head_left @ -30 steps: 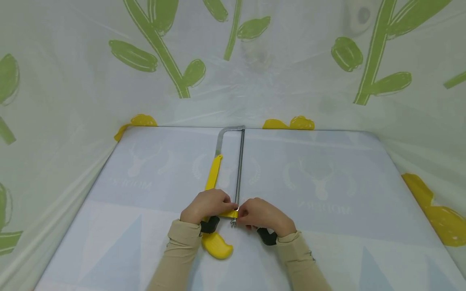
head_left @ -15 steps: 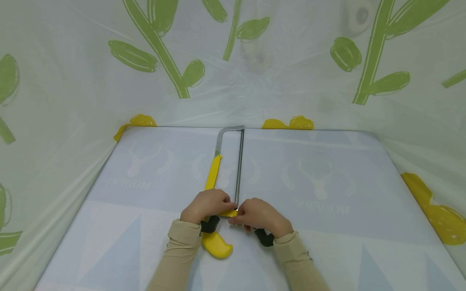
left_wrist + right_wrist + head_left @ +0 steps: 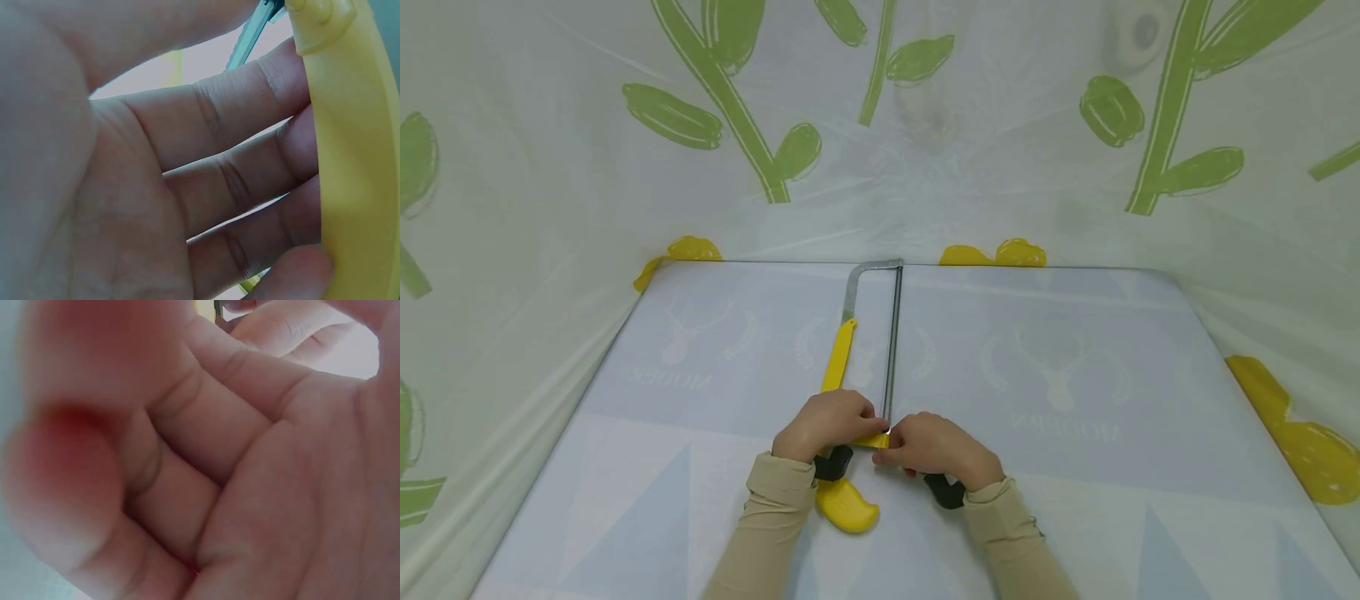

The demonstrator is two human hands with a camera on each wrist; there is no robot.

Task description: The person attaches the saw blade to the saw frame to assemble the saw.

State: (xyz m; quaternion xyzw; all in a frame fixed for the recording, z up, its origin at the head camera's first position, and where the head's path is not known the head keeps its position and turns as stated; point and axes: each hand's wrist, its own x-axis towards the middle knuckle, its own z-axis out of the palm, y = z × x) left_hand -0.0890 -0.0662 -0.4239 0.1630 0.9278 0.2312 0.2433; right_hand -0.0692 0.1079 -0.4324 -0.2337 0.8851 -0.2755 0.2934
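Hacksaw held by both hands; cloth reads "MODERN".

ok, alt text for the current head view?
A person's left hand and right hand work at the handle end of a yellow-and-silver hacksaw on a pale patterned cloth. Its blade lies on the right, its yellow handle toward the viewer; a leaf-printed sheet hangs behind.
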